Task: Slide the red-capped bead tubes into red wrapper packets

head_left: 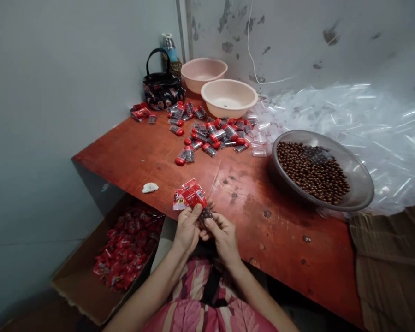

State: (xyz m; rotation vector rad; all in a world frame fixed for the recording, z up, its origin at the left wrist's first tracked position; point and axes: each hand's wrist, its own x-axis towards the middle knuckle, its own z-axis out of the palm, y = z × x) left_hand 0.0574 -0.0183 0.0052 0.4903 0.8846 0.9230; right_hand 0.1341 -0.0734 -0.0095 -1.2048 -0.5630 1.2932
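Observation:
Close to the table's front edge, my left hand (187, 230) pinches red printed packets (194, 192) between thumb and fingers. A small clear container of dark brown balls (205, 214) sits between my two hands, its upper end meeting the packets. My right hand (224, 236) grips this container with thumb and fingers closed. Some fingertips are hidden behind it. To the right, a grey basin (361, 184) holds many loose brown balls, with a filled clear container (317, 156) lying on top. Beyond my hands lies a pile of filled containers with red ends (217, 134).
Clear empty containers (352, 115) are heaped at right. Two basins, pink (190, 78) and cream (228, 110), stand behind the pile, near a handbag (162, 94) and a flask (169, 46). A cardboard box (86, 295) of red packets sits low left. A white lump (150, 187) lies nearby.

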